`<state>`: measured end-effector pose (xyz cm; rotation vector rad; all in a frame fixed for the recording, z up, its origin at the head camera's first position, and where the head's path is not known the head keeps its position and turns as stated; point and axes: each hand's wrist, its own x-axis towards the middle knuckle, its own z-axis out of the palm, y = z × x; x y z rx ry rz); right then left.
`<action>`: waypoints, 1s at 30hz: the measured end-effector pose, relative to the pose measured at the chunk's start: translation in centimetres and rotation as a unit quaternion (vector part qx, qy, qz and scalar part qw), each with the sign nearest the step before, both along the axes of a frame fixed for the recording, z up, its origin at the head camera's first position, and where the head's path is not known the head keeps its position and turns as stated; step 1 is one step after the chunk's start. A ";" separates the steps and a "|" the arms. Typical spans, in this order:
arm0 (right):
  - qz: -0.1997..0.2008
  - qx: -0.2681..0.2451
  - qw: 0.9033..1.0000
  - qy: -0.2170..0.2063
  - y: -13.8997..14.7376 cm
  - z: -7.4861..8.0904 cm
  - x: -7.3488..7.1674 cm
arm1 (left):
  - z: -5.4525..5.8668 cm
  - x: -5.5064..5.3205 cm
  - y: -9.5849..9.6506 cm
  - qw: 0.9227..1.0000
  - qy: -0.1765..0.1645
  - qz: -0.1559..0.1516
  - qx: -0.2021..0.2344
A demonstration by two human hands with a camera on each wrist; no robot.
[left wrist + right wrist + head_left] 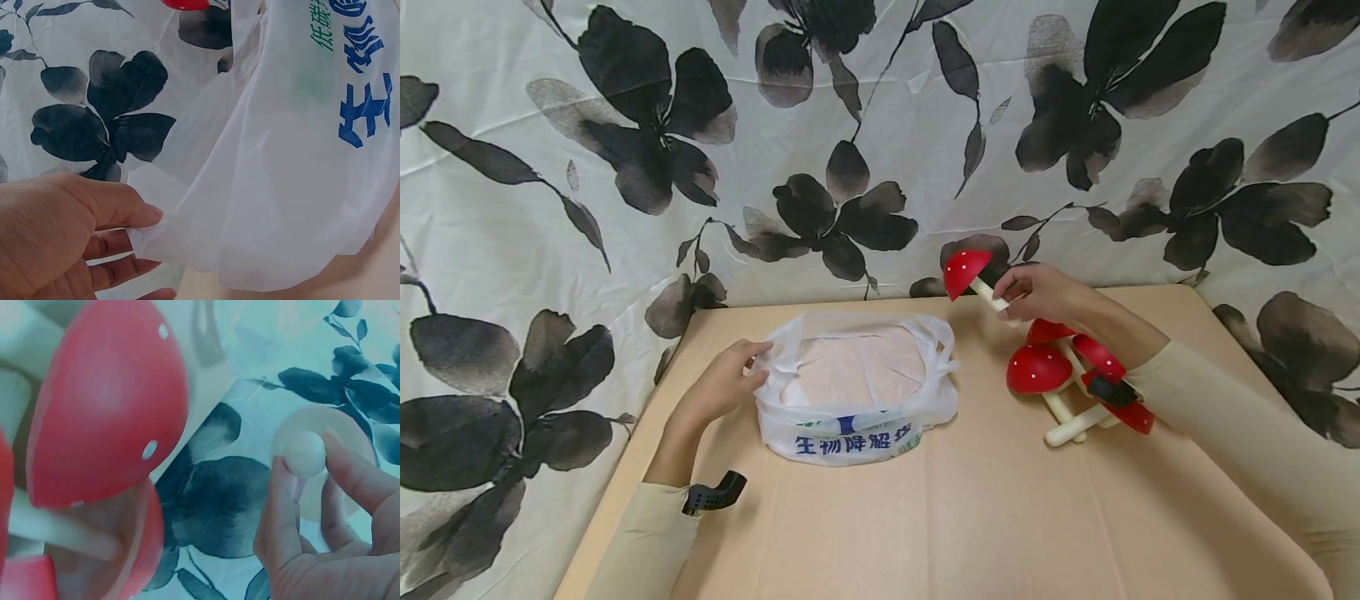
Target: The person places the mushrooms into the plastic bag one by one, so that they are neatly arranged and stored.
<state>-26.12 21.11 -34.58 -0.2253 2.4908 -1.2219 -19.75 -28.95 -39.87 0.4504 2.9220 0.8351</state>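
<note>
In the head view a white plastic bag with blue and green printing stands on the table, its mouth spread wide. My left hand pinches the bag's left edge between thumb and fingers; in the left wrist view the thumb lies over the thin plastic. Right of the bag, my right hand holds a toy mushroom by its pale stem, lifted, with the red white-dotted cap pointing left. The right wrist view shows the stem's round end between the fingertips. Several similar mushrooms lie piled under the right forearm.
The light wooden table carries the bag and the mushroom pile. A white cloth with dark flowers hangs behind it and along both sides. Each wrist wears a black camera strap.
</note>
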 end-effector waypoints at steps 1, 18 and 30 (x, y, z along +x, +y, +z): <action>-0.008 -0.009 1.000 -0.004 -0.1 0.1 0.1 | 0.0 0.0 0.0 1.000 0.001 -0.001 0.000; -0.038 -0.136 0.988 -0.058 -2.0 0.3 2.8 | 0.1 -0.1 -0.1 1.000 0.000 0.000 0.003; -0.047 -0.187 0.981 -0.021 -3.0 0.8 4.6 | -0.2 -0.1 -0.2 1.000 -0.003 0.003 0.005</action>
